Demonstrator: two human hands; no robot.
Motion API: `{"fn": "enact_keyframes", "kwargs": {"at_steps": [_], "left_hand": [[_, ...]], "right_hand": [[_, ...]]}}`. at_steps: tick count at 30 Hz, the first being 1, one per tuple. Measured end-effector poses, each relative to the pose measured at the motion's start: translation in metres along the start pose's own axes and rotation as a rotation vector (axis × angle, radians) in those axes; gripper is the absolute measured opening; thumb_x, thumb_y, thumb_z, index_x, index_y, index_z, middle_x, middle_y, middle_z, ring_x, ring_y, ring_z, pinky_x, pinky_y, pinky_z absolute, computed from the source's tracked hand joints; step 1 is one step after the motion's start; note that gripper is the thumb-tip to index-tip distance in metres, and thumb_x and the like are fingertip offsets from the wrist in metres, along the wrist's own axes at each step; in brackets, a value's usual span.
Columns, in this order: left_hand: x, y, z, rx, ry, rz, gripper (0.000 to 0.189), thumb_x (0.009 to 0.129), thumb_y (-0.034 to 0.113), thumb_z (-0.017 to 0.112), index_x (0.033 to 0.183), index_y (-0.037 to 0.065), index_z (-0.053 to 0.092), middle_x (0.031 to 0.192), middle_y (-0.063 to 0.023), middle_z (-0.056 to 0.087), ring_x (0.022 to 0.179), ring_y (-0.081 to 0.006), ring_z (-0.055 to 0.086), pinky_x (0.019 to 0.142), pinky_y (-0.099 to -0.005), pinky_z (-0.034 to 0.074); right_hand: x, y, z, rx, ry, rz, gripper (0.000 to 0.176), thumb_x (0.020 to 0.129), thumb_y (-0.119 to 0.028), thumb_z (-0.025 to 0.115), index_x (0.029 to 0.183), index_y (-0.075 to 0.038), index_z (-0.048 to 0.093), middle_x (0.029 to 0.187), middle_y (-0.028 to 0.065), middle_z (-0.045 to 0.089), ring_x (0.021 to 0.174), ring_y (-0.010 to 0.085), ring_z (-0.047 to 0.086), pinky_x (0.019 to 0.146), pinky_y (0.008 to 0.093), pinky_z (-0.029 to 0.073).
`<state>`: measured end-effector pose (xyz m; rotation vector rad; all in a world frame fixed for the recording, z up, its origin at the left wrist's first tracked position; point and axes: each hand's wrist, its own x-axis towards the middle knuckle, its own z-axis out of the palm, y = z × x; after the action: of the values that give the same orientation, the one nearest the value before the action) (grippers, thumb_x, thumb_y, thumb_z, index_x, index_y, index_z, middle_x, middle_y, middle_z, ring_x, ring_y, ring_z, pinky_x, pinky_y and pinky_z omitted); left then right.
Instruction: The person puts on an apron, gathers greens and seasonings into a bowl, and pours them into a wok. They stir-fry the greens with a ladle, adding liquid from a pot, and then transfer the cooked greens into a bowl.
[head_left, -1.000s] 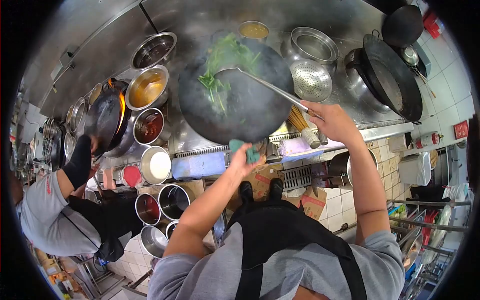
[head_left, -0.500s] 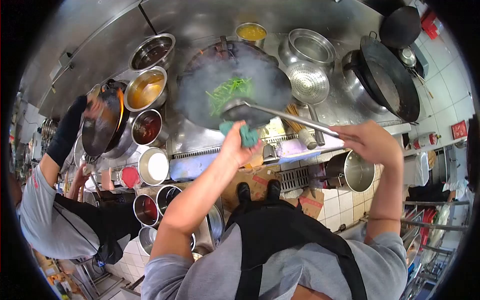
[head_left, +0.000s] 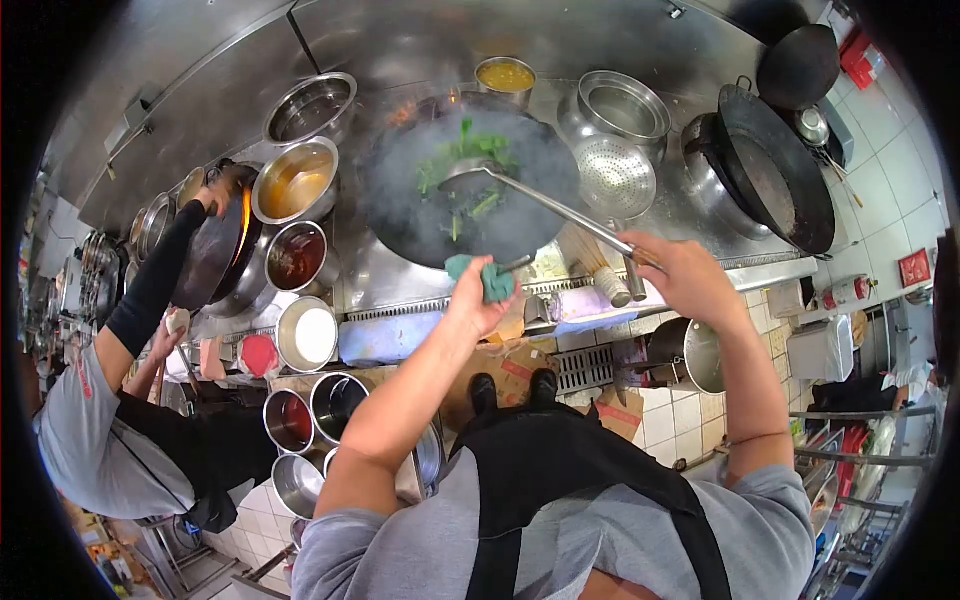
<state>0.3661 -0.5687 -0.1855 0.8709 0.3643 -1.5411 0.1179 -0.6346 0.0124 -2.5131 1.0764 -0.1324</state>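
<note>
Steam rises from a big dark wok [head_left: 400, 235] in the middle, where green vegetables [head_left: 470, 150] are scattered, some seemingly in mid-air. At the wok's near rim, my left hand [head_left: 483, 300] is closed round a green cloth [head_left: 497, 282]. My right hand [head_left: 680, 275] grips the handle end of a long metal ladle [head_left: 570, 215]. The ladle's bowl is over the wok among the greens. Steam partly hides the wok's inside.
Left of the wok stand metal bowls [head_left: 297, 182] and pots of sauce [head_left: 296, 257]. A perforated strainer [head_left: 613, 178] lies to the right, with a bamboo brush [head_left: 608, 285] nearer me. A co-worker [head_left: 120, 410] handles another wok [head_left: 215, 245], with flames beside it, at far left.
The greens have spread and risen in the wok. My right hand has moved left, and the ladle's bowl is farther from me. Flames now show at the wok's far edge.
</note>
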Motion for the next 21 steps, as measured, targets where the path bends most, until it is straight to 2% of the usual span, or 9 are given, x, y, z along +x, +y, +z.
{"fn": "enact_keyframes", "kwargs": {"at_steps": [6, 8, 10, 12, 13, 15, 16, 18, 21], "left_hand": [[-0.011, 0.019, 0.025, 0.155, 0.046, 0.043, 0.02, 0.087, 0.025, 0.057, 0.096, 0.009, 0.049, 0.083, -0.0089, 0.057, 0.078, -0.0219, 0.059, 0.065, -0.0379, 0.054], [-0.007, 0.006, 0.019, 0.242, 0.068, 0.092, 0.021, 0.087, 0.026, 0.058, 0.097, 0.01, 0.05, 0.084, -0.0084, 0.057, 0.078, -0.0212, 0.058, 0.065, -0.037, 0.054], [0.011, -0.023, -0.007, 0.324, 0.088, 0.149, 0.021, 0.087, 0.026, 0.058, 0.098, 0.01, 0.05, 0.085, -0.008, 0.057, 0.078, -0.0205, 0.058, 0.064, -0.0362, 0.053], [0.052, -0.068, -0.057, 0.604, 0.1, 0.626, 0.031, 0.084, 0.018, 0.06, 0.109, 0.012, 0.044, 0.095, -0.0067, 0.055, 0.08, -0.0185, 0.057, 0.065, -0.0352, 0.05], [0.057, -0.08, -0.066, 0.604, 0.096, 0.629, 0.031, 0.084, 0.018, 0.06, 0.109, 0.012, 0.044, 0.095, -0.0067, 0.055, 0.08, -0.0185, 0.057, 0.065, -0.0352, 0.05], [0.062, -0.096, -0.072, 0.349, 0.136, 0.522, 0.032, 0.082, 0.012, 0.061, 0.109, 0.011, 0.044, 0.093, -0.0066, 0.056, 0.081, -0.0174, 0.057, 0.064, -0.033, 0.05], [0.048, -0.088, -0.056, 0.352, 0.129, 0.517, 0.032, 0.082, 0.012, 0.061, 0.109, 0.011, 0.044, 0.093, -0.0066, 0.056, 0.081, -0.0174, 0.057, 0.064, -0.033, 0.05], [0.014, -0.066, -0.022, 0.309, 0.181, 0.255, 0.02, 0.084, 0.013, 0.06, 0.1, 0.01, 0.049, 0.086, -0.0046, 0.056, 0.073, -0.0186, 0.057, 0.06, -0.0367, 0.049], [-0.014, -0.022, 0.0, 0.024, 0.024, 0.056, 0.013, 0.085, 0.02, 0.059, 0.086, 0.01, 0.05, 0.075, -0.0051, 0.055, 0.069, -0.0198, 0.056, 0.06, -0.0373, 0.05]], "right_hand": [[-0.015, 0.024, -0.031, 0.021, -0.09, 0.176, 0.044, 0.085, -0.014, 0.059, 0.127, -0.012, 0.047, 0.089, 0.0219, 0.065, 0.084, 0.0408, 0.061, 0.073, 0.0451, 0.046], [-0.01, 0.045, -0.013, 0.079, 0.05, 0.197, 0.042, 0.087, -0.015, 0.057, 0.127, -0.008, 0.046, 0.087, 0.0213, 0.064, 0.077, 0.0356, 0.063, 0.073, 0.0434, 0.046], [-0.001, 0.04, 0.0, 0.191, -0.031, 0.341, 0.044, 0.09, -0.016, 0.054, 0.13, -0.004, 0.041, 0.085, 0.0171, 0.063, 0.066, 0.026, 0.063, 0.064, 0.039, 0.049], [0.006, 0.026, 0.016, 0.442, -0.074, 0.48, 0.036, 0.091, -0.016, 0.051, 0.123, -0.001, 0.043, 0.08, 0.011, 0.057, 0.054, 0.0181, 0.055, 0.049, 0.0319, 0.048], [0.008, 0.017, 0.019, 0.441, -0.069, 0.478, 0.036, 0.091, -0.016, 0.051, 0.123, -0.001, 0.043, 0.08, 0.011, 0.057, 0.054, 0.0181, 0.055, 0.049, 0.0319, 0.048], [0.007, 0.004, 0.022, 0.996, -0.256, 0.558, 0.023, 0.092, -0.015, 0.051, 0.109, -0.001, 0.045, 0.078, 0.0067, 0.053, 0.05, 0.0127, 0.05, 0.039, 0.0254, 0.042], [0.006, 0.0, 0.014, 0.995, -0.249, 0.563, 0.023, 0.092, -0.015, 0.051, 0.109, -0.001, 0.045, 0.078, 0.0067, 0.053, 0.05, 0.0127, 0.05, 0.039, 0.0254, 0.042], [0.002, -0.009, -0.007, 1.671, -0.372, 0.689, 0.014, 0.091, -0.014, 0.053, 0.097, -0.005, 0.044, 0.075, 0.0029, 0.049, 0.048, 0.0072, 0.045, 0.038, 0.022, 0.039], [-0.013, -0.017, -0.012, 1.845, -0.454, 0.691, 0.013, 0.091, -0.013, 0.052, 0.098, -0.006, 0.044, 0.076, 0.0025, 0.05, 0.049, 0.0037, 0.045, 0.038, 0.0194, 0.037]]}}
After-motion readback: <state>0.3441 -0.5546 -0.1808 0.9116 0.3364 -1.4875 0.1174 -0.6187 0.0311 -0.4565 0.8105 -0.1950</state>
